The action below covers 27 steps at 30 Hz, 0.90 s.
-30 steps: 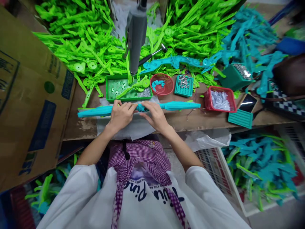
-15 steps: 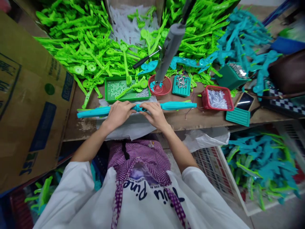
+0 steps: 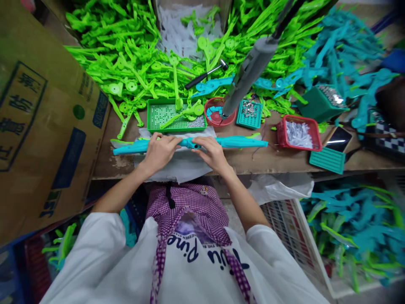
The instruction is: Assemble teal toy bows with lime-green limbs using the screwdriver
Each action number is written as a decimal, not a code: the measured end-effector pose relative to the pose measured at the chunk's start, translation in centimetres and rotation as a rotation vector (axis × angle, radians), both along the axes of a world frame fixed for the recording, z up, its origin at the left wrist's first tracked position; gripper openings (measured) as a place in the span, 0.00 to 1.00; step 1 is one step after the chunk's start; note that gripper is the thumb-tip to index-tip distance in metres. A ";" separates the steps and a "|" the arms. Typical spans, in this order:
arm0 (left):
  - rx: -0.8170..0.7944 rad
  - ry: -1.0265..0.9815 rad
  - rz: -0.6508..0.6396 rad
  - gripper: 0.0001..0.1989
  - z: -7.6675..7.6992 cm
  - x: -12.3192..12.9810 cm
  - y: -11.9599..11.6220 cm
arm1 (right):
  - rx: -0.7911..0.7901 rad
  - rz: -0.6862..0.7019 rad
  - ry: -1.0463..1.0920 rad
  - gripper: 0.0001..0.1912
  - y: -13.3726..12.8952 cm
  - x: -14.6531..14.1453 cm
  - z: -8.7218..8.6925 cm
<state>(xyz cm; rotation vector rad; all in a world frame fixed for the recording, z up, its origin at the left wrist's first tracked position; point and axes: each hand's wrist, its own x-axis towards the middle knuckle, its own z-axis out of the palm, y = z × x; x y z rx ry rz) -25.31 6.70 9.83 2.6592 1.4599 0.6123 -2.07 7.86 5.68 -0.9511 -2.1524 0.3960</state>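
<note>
So the long blue plastic piece (image 3: 243,142) runs sideways across the near edge of the desk (image 3: 240,162), its middle between the two hands. Left hand (image 3: 161,151) has fingers curled over it, right hand (image 3: 211,153) pinches close to the centre joint. That joint looks a touch nearer the right fingertips, long arms sticking out past both hands.

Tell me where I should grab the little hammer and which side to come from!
I'd hold the hammer by its thick black handle, coming down from above and a bit from the left. The handle lies slanted on the messy pile, its end pointing left and towards you. The grey tool hangs on the right, by the silver head.
</note>
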 end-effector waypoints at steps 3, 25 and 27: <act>0.089 -0.174 0.099 0.20 1.9 -2.3 -1.8 | -0.040 0.003 0.009 0.15 0.0 0.3 -0.1; 0.176 -0.343 0.358 0.20 0.9 -9.8 -1.8 | -0.059 -0.083 0.064 0.17 2.9 -0.5 1.4; 0.129 -0.325 0.341 0.20 1.3 -10.1 -1.5 | -0.022 -0.109 -0.003 0.18 2.2 0.6 2.3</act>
